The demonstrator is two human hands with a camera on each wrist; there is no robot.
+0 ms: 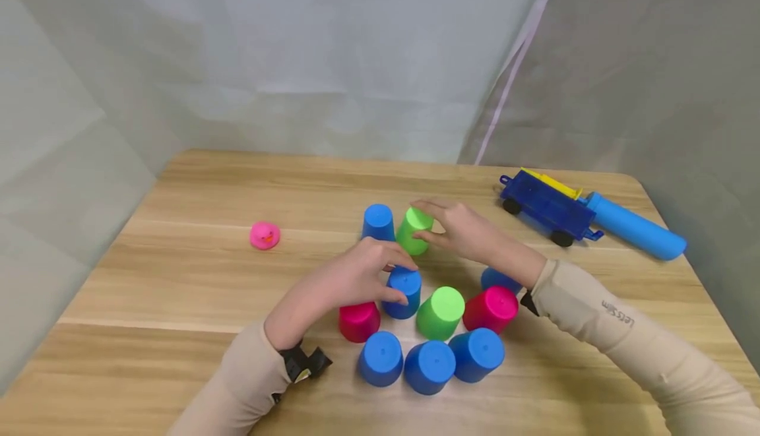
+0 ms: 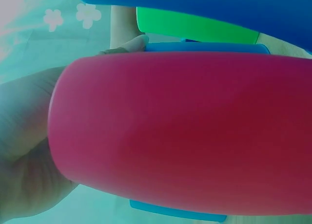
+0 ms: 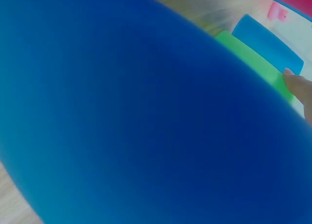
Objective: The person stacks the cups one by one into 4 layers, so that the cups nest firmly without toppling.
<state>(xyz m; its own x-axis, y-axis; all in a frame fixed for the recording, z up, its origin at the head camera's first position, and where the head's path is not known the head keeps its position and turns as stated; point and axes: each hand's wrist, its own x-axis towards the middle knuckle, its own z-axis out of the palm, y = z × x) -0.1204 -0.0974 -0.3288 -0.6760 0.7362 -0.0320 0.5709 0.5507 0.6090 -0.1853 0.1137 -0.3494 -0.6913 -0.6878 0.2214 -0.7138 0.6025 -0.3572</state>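
My left hand (image 1: 350, 281) curls its thumb and fingers round an upside-down blue cup (image 1: 406, 283) in the middle of the group. Farther back, my right hand (image 1: 472, 230) grips a light green cup (image 1: 412, 226), thumb on the near side and fingers over the far rim. Just left of that green cup stands another blue cup (image 1: 378, 220). A red cup (image 2: 185, 131) fills most of the left wrist view and hides part of the left hand. In the right wrist view, a blue cup (image 3: 126, 107) covers most of the right hand's work.
Nearer stand a green cup (image 1: 442, 311), red cups (image 1: 491, 307) and several blue cups (image 1: 430, 367), all upside down. A pink rubber duck (image 1: 264, 235) sits at left. At back right lie a blue toy wagon (image 1: 543, 205) and a blue cylinder (image 1: 638, 226).
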